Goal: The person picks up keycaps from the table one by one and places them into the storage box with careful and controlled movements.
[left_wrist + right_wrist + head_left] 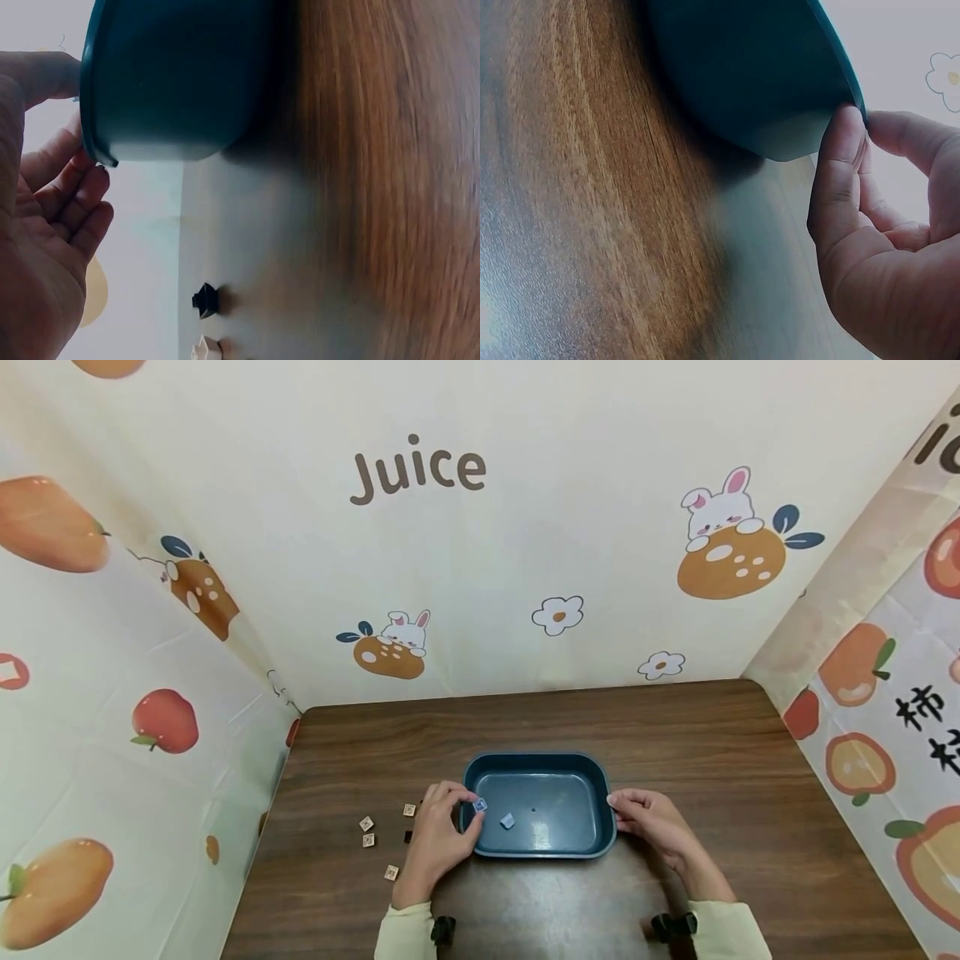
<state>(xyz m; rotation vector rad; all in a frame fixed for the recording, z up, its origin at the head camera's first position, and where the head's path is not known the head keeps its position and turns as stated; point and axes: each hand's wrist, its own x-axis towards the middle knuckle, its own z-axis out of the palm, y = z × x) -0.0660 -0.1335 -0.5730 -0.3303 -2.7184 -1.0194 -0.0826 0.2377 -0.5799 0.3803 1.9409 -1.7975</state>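
A dark teal plastic tray [558, 845] stands on the wooden table between both hands. Over its left end, my left hand [438, 835] pinches a small blue square piece with a white marking [480, 805] between thumb and forefinger. The left wrist view hides that piece behind the tray's rim [88, 90]. Another small light-blue square piece [507, 821] lies inside on the tray floor, left of centre. At the opposite end my right hand [660, 827] pinches the tray's rim between thumb and forefinger, as the right wrist view shows up close.
Several small beige square pieces with dark markings [368, 840] lie scattered on the table [315, 902] left of the tray. A small black piece [205, 300] sits near the left hand. A printed white curtain [487, 552] encloses the table's back and sides.
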